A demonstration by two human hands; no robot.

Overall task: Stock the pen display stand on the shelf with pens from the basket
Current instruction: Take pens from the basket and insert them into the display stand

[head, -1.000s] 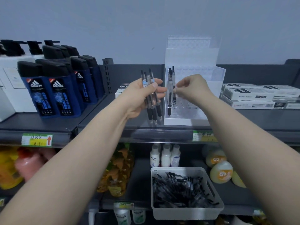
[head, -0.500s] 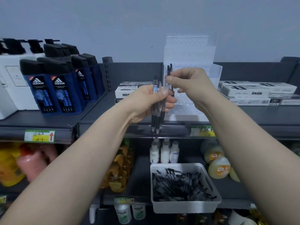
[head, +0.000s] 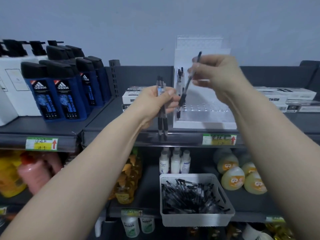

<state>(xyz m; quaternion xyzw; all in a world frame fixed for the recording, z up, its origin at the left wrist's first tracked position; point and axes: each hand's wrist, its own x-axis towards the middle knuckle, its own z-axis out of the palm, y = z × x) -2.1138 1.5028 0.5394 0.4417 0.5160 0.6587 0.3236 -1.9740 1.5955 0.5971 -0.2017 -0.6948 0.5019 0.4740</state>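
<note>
On the upper shelf [head: 107, 134], right of centre: clear pen display stand [head: 204, 118], its front edge just behind the shelf lip, above a green-and-yellow price tag [head: 219, 139]. A few pens [head: 180, 75] stand upright at the stand's far-left edge; the rows of holes to their right show open. Left hand [head: 154, 101]: fingers and thumb curled round a small bundle of pens [head: 161, 122], held upright just left of the stand, tips hanging down past the shelf lip. Exact count not readable. Right hand [head: 220, 78]: raised in front of the stand, fingertips pinching a single pen [head: 186, 89] near its upper half. That pen is tilted, top end up and right, dark grip end down and left, near the left thumb; contact cannot be told. Flanking the stand: white boxes [head: 131, 99] to the left, behind the left hand, and more boxes [head: 284, 97] to the right, well apart from it. Blue body-wash bottles [head: 57, 97] far left. Lower shelf, nearer: white basket [head: 197, 217] at the front edge, below the stand, holding a loose heap of black pens [head: 188, 196].
</note>
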